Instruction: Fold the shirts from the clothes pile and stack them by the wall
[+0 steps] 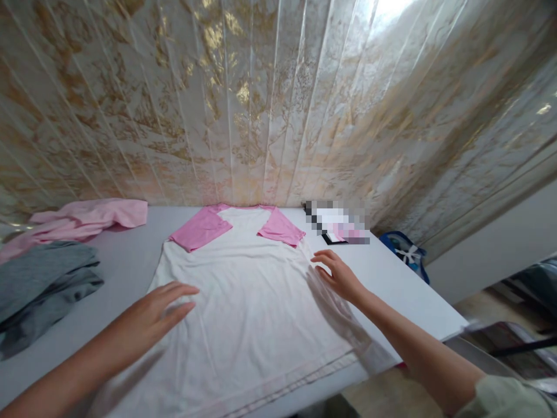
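Note:
A white T-shirt [248, 296] with pink sleeves lies spread on the table, its neck toward the wall and its hem near the front edge. Over the shirt's left side hovers my left hand [167, 307], fingers stretched out and thumb apart, holding nothing. My right hand [337, 273] is above the shirt's right edge, below the right sleeve, with its fingers apart and nothing in them. Wrinkles run across the body of the shirt. Whether either hand touches the cloth I cannot tell.
Pink cloth [100, 217] and a crumpled grey garment [47, 284] lie at the left of the white table [404, 290]. A partly blurred-out item [337, 226] sits at the back right. Beyond the right edge is a blue bag [404, 252]. A gold-patterned curtain [243, 104] hangs behind.

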Demonstrator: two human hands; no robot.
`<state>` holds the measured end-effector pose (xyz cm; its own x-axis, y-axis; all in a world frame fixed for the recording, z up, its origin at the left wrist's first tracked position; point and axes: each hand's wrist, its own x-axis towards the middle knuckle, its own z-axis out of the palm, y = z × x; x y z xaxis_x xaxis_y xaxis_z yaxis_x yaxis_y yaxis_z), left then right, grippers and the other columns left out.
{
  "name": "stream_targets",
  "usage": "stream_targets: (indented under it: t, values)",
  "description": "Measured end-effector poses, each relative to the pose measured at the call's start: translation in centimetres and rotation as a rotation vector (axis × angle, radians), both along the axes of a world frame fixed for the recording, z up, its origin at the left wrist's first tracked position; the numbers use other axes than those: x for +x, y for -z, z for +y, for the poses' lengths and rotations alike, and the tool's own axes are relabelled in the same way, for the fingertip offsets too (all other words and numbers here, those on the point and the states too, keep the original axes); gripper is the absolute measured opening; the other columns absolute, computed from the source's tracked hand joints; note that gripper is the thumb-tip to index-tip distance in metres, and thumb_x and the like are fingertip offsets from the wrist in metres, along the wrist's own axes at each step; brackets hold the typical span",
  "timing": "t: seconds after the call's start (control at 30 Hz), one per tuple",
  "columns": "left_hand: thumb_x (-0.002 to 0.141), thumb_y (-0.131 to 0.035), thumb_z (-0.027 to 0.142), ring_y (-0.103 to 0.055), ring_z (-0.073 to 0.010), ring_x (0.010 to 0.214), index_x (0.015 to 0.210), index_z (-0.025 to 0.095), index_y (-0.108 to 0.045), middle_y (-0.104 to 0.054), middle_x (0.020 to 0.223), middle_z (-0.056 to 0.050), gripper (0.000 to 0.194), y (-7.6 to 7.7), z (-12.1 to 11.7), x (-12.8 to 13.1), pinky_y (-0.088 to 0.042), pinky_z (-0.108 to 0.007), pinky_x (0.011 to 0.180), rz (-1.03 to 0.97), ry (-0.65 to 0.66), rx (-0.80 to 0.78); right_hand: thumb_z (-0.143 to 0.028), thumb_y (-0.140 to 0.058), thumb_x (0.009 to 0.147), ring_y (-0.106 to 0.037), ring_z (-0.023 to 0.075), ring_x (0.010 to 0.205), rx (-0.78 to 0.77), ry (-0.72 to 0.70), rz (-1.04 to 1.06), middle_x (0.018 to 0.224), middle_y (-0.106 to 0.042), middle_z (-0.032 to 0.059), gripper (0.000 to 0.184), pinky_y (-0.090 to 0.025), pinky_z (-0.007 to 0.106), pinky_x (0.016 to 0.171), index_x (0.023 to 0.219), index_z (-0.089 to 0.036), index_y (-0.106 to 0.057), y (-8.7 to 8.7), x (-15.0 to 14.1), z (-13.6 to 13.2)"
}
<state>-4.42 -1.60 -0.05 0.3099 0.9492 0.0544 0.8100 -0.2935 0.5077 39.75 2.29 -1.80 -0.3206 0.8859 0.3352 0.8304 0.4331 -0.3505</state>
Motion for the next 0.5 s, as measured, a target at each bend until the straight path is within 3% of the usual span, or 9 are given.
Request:
stream_targets:
  t: [0.17, 0.27, 0.5]
  values:
    - [0.084, -0.05, 0.06, -0.07, -0.0186, 0.09, 0.089, 0.027, -0.072, -0.073, 0.093, -0.001, 0.04, 3.7, -5.8, -0.8, -0.054, -0.023, 0.082, -0.06, -0.019, 0.09, -0.019, -0.046, 0.093, -0.063, 0.0157, 0.084, -0.164, -0.022, 0.083, 0.101, -0.062, 0.0059, 0.022, -0.048, 0.029, 0.077, 0.104, -0.023, -0.065, -0.2, -0.6, -6.6]
    - [0.085, -0.053, 0.055, -0.068, -0.0171, 0.085, 0.087, 0.028, -0.07, -0.071, 0.088, -0.001, 0.033, 5.7, -8.5, -1.1, -0.054, -0.021, 0.077, -0.084, -0.003, 0.151, -0.018, -0.047, 0.093, -0.062, 0.0145, 0.083, -0.268, -0.102, 0.058, 0.1, -0.063, 0.0046, 0.022, -0.047, 0.026, 0.076, 0.104, -0.024, -0.066, -0.3, -1.7, -10.0]
    - [0.086, -0.057, 0.05, -0.066, -0.0155, 0.083, 0.089, 0.029, -0.068, -0.069, 0.088, 0.002, 0.023, 6.1, -12.9, -0.9, -0.053, -0.02, 0.075, -0.017, 0.1, 0.101, -0.015, -0.053, 0.089, -0.06, 0.0172, 0.088, -0.285, -0.136, -0.037, 0.095, -0.063, 0.0045, 0.019, -0.045, 0.028, 0.077, 0.095, -0.024, -0.069, 0.1, -2.6, -14.9]
